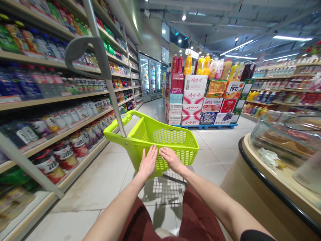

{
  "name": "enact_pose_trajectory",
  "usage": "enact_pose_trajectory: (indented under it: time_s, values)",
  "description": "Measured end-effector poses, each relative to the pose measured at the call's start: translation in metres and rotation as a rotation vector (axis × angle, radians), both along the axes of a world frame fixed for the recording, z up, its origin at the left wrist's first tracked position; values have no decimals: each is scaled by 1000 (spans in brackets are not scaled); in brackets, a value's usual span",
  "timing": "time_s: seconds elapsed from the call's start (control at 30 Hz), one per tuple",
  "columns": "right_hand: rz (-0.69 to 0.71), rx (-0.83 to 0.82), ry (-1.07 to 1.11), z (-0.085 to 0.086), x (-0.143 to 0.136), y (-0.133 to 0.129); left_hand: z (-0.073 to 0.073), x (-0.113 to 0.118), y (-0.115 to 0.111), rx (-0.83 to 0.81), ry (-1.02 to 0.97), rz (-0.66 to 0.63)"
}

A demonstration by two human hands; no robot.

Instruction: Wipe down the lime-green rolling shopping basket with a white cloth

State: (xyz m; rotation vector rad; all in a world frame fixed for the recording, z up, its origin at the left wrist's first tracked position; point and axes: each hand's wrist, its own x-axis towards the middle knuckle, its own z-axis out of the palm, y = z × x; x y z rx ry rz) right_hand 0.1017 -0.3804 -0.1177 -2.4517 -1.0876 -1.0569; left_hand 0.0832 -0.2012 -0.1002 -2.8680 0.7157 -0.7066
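A lime-green shopping cart point(173, 125) with a perforated basket stands sideways in front of me, its handle end to the left. My left hand point(149, 161) is at the cart's near side wall, palm down, fingers stretched out and thumb apart. Close by, my right hand point(171, 157) points its loosely bent fingers leftward at the same near rim, fingertips almost meeting the left hand. Neither hand is wrapped around the rim, and whether they touch or hover cannot be told. The cart's basket shows no goods inside.
Drink shelves point(57, 97) with a slanting metal pole and grey hook point(87, 58) line the left. Ahead, stacked drink cartons point(194, 100) rest on a blue pallet point(209, 126). A rounded counter point(247, 167) with a clear cover curves along the right. Glass-door fridges point(150, 75) stand farther back.
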Motion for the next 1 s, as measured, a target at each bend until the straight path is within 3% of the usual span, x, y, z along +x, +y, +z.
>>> enact_pose_trajectory:
  time_s: [0.1,0.17,0.37,0.43,0.5,0.67,0.73,0.8,0.93,1.0]
  values:
    - [-6,108,-53,29,11,13,10,6,7,-41,-41,47]
    - [4,126,-64,31,16,22,11,7,11,-45,-43,57]
    - [75,51,-21,-12,11,33,-9,-1,29,-25,3,45]
    - [118,5,0,-17,7,34,-11,-4,38,-33,13,63]
    - [143,0,4,-9,6,36,-7,-5,46,-48,1,81]
    - [54,188,-29,39,19,51,13,-1,62,-92,-78,93]
    - [55,193,-29,44,25,60,15,0,65,-100,-85,96]
    - [95,133,-20,34,26,68,12,-2,66,-95,-80,90]
    - [173,-6,3,-4,13,79,1,-9,71,-80,-75,90]
    - [211,-59,23,-9,5,83,0,-12,77,-84,-79,103]
